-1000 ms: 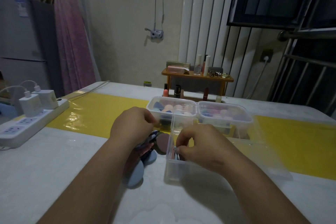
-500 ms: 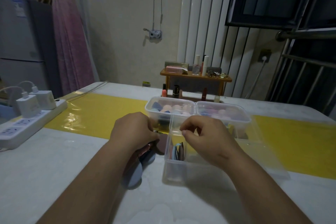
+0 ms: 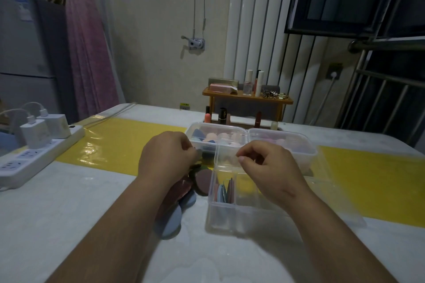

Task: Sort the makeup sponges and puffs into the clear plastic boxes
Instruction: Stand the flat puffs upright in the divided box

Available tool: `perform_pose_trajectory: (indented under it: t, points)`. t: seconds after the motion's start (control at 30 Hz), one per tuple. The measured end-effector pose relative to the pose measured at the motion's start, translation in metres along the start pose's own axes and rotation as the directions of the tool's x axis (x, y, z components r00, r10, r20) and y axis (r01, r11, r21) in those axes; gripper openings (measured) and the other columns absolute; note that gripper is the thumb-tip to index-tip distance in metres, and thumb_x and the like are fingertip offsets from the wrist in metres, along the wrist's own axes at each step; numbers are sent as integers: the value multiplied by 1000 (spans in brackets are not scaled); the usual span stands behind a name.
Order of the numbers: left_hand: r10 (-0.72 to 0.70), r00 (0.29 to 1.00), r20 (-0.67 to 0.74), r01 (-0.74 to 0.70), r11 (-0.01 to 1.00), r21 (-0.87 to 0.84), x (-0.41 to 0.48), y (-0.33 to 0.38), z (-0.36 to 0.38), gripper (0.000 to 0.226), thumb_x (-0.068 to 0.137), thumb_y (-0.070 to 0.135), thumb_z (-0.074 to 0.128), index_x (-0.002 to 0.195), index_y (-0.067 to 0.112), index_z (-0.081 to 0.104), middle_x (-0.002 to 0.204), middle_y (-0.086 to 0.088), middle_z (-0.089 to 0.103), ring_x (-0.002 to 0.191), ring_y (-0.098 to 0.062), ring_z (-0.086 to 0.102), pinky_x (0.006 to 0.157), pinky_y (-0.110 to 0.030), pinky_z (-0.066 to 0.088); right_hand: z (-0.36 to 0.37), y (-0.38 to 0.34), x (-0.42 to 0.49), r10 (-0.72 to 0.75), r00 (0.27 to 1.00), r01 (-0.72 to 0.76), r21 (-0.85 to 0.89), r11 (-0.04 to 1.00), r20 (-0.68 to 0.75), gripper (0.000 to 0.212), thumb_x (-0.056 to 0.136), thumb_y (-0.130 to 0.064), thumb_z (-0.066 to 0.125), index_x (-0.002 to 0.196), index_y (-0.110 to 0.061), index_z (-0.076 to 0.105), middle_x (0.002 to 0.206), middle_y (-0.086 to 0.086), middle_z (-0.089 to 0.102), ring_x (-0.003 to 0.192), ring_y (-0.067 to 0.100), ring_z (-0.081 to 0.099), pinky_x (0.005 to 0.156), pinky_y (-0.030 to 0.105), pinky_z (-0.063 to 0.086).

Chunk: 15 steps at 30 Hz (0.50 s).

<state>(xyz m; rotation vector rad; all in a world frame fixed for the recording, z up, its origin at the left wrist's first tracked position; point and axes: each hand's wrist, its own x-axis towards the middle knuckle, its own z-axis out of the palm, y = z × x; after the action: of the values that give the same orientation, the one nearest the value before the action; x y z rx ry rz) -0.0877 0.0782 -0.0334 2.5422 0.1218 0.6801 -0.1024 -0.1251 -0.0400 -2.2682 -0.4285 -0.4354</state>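
Observation:
A clear divided box (image 3: 230,220) stands near me on the table, with a few flat puffs (image 3: 224,192) upright in its left compartment. My right hand (image 3: 264,167) hovers above it, fingers loosely curled and holding nothing. To the left lies a pile of flat puffs, among them a brown one (image 3: 203,179) and a blue one (image 3: 171,220). My left hand (image 3: 167,158) is over this pile, its fingertips pinching the edge of a dark puff (image 3: 198,153). Behind stand two more clear boxes (image 3: 216,125) (image 3: 310,150) holding pink and blue sponges.
A white power strip (image 3: 34,156) with chargers lies at the left table edge. A small wooden shelf (image 3: 248,97) with cosmetics stands at the back, with lipsticks (image 3: 222,116) in front. A clear lid (image 3: 333,190) lies right of the near box on the yellow runner (image 3: 379,179).
My right hand let go of a puff inside the near box, then rose above it and came out with nothing in it. My left hand stayed over the puff pile.

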Motion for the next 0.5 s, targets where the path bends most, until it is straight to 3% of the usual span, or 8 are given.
perform_pose_trajectory:
  t: [0.17,0.3,0.5]
  points:
    - [-63,998,-23,55,970,-235,2,-1,0,6,86,26,64,83,22,68,80,5,64,74,-12,56,52,-24,34,2,1,0,9,1000,-9,17,1000,-10,15,95,-21,60,92,-35,65,85,-17,62,82,3,58,68,15,45]
    - [-106,994,-22,84,882,-463,4,-3,3,3,84,19,68,83,16,70,80,-1,66,77,-19,60,54,-25,37,1,0,0,10,1000,-9,20,1000,-8,14,96,-21,59,93,-33,65,86,-16,62,82,4,58,69,16,47]
    - [-102,995,2,87,830,-551,3,-2,4,6,85,19,72,89,14,70,86,-3,70,79,-17,61,53,-20,39,2,0,-1,11,1000,-11,18,1000,6,13,96,-23,60,96,-35,64,88,-19,61,83,3,58,72,18,50]
